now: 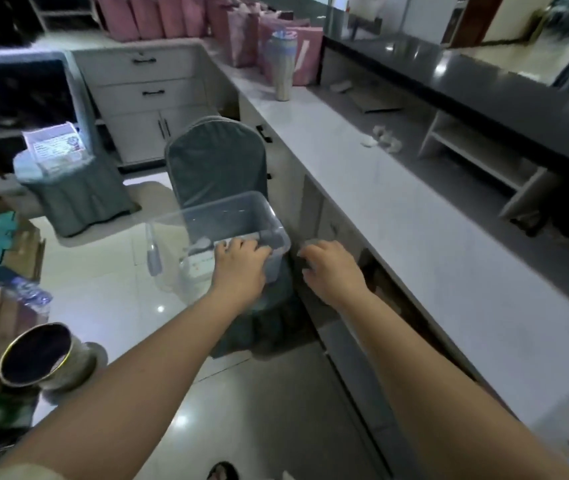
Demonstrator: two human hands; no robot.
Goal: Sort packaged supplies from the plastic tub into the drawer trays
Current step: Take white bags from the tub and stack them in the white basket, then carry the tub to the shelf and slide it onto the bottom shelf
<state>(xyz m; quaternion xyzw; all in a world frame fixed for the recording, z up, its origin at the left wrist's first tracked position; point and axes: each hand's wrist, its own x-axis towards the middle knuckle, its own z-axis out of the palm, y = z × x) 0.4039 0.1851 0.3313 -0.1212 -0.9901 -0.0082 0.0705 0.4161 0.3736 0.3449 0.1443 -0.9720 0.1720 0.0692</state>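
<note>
**Pale worktop (397,209) on the right, tub on a chair**

Beside the worktop, a grey-covered chair (214,157) carries the clear plastic tub (227,213), with a white packet (198,265) inside. Both arms reach forward. The left hand (241,265) curls over the tub's near rim, gripping it. The right hand (331,268) is just beside the tub, fingers bent; whether it holds anything is unclear.

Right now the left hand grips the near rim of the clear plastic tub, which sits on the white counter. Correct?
No. The left hand does grip the plastic tub at its near rim, but the head view shows it on the green-covered chair, beside the counter, not on it.
</note>
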